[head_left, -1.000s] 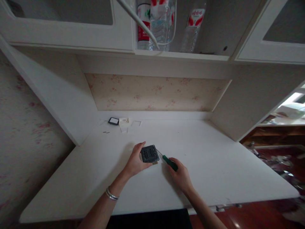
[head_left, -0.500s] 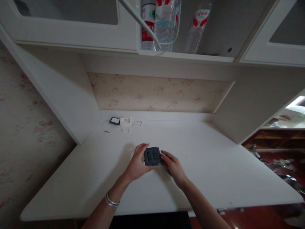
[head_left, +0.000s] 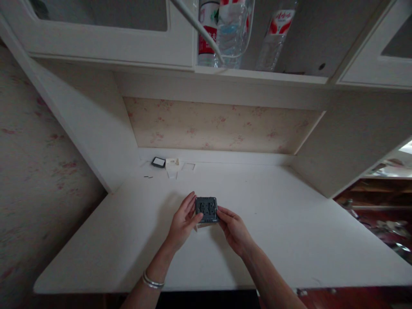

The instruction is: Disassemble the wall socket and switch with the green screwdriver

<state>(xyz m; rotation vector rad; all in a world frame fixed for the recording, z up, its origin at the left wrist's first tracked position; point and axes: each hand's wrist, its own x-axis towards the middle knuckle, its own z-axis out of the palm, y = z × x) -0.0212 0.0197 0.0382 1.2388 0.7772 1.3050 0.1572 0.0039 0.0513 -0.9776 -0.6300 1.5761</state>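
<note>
A dark grey square module (head_left: 206, 209), like the back of a wall switch, is held just above the white desk (head_left: 289, 231) near its middle. My left hand (head_left: 183, 222) grips its left edge, thumb underneath and fingers raised along the side. My right hand (head_left: 234, 229) pinches its right edge with the fingertips. A silver bracelet (head_left: 151, 281) sits on my left wrist. The green-handled screwdriver is not visible now.
At the back left of the desk lie a small black-framed plate (head_left: 158, 162), white plastic parts (head_left: 173, 164) and tiny screws (head_left: 148, 177). Water bottles (head_left: 231, 30) stand on the shelf above. A side panel (head_left: 83, 124) walls the left; a cluttered red floor (head_left: 380, 219) lies right.
My right hand has let go of the green screwdriver and moved to the module's right edge. Both hands now hold the module, lifted slightly. The view has tilted a little.
</note>
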